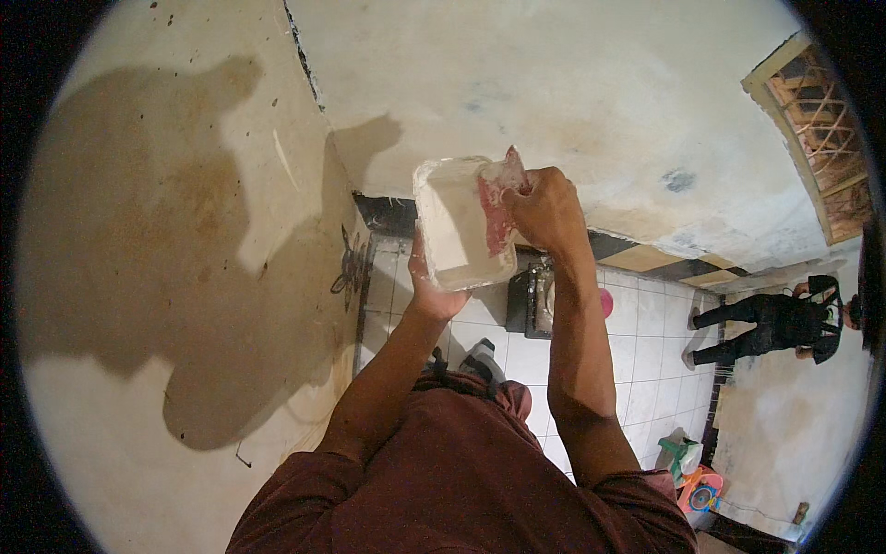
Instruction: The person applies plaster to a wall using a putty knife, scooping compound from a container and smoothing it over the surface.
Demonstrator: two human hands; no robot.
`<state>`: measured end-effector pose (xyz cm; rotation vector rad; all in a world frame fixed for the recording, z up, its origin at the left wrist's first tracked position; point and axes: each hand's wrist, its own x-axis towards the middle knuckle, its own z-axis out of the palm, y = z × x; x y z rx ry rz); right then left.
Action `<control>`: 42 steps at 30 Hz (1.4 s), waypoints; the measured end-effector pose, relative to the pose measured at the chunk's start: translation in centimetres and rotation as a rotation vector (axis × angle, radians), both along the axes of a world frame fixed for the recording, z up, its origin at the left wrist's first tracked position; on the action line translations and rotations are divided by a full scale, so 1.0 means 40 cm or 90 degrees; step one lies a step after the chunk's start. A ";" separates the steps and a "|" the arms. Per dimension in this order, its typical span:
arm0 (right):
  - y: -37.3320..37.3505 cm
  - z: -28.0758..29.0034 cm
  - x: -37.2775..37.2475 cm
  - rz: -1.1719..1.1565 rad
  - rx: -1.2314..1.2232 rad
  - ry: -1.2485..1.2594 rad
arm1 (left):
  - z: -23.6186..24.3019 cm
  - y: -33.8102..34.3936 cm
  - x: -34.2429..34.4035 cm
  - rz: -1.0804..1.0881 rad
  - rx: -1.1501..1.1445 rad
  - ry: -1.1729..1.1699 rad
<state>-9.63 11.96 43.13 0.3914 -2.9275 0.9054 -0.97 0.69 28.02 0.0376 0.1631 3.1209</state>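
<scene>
My left hand (436, 288) is wrapped around the lower left side of a white rectangular tub (469, 280), held up in front of me. Pale, smooth paste or filler (454, 226) lies inside it. In my right hand (552, 214) is a red scraper (496, 222), smeared with white, gripped between thumb and fingers. It lies over the tub's right side and seems to touch the rim there. Part of the scraper is hidden by my fingers.
A stained, patchy wall (591, 102) rises ahead, meeting another wall (166, 231) on my left. A black box-like object (531, 300) stands on the white tiled floor (637, 323). Another person (771, 323) in dark clothes is at the far right, near a green bag (680, 456).
</scene>
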 end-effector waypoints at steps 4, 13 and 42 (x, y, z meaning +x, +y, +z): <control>-0.016 0.009 0.005 0.049 -0.003 -0.093 | -0.011 -0.014 0.000 -0.031 0.021 0.006; -0.044 -0.025 0.018 0.082 -0.033 0.002 | -0.010 0.000 -0.004 -0.020 0.013 -0.034; 0.011 -0.016 -0.033 0.063 -0.049 -0.190 | -0.055 -0.009 0.002 -0.002 -0.013 -0.023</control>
